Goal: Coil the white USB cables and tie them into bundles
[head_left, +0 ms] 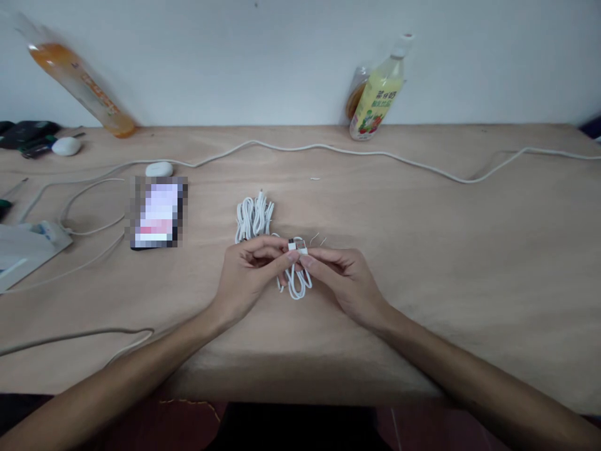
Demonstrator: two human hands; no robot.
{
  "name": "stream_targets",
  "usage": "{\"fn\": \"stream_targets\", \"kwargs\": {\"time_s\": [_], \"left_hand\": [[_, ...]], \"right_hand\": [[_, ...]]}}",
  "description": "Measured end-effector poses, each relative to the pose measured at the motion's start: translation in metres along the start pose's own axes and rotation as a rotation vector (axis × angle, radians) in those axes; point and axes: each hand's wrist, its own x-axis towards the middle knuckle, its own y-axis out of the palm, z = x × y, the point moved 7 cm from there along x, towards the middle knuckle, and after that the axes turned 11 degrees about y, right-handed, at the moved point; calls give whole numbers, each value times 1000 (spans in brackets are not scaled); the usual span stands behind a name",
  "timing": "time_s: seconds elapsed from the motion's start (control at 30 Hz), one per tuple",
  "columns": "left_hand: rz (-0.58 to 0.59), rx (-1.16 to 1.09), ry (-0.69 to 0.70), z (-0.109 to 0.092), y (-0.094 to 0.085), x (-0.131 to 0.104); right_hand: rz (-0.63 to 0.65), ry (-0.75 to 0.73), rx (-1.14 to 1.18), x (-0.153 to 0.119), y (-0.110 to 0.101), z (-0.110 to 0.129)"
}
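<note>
A white USB cable (297, 289) is held between my two hands above the table, its coiled loops hanging below the fingers. My left hand (248, 272) is closed, thumb and fingers pinching it near the plug ends. From the other side my right hand (345, 279) pinches the same cable close to the USB plug (301, 245). Just behind my left hand lies a bundle of coiled white cables (254, 216), partly hidden by the fingers. Two short thin white ties (318, 238) rest on the table behind my right hand.
To the left lies a phone (159, 213), its screen blurred, with a white earbud case (159, 169) behind it. A long white cord (319, 147) crosses the wooden table (469, 263). An orange drink bottle (84, 91) and a yellow one (379, 94) stand by the wall.
</note>
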Motion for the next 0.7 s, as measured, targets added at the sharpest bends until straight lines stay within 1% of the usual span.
{"fn": "stream_targets", "kwargs": {"time_s": [0.17,0.37,0.7], "left_hand": [[-6,4,-13,1,0,0],[-11,1,-9,0,0,0],[-13,-19,-12,-2,1,0]], "right_hand": [[-28,38,-15,0,-1,-2],[18,32,-13,0,0,-1],[-33,4,-41,-1,-1,-2]]}}
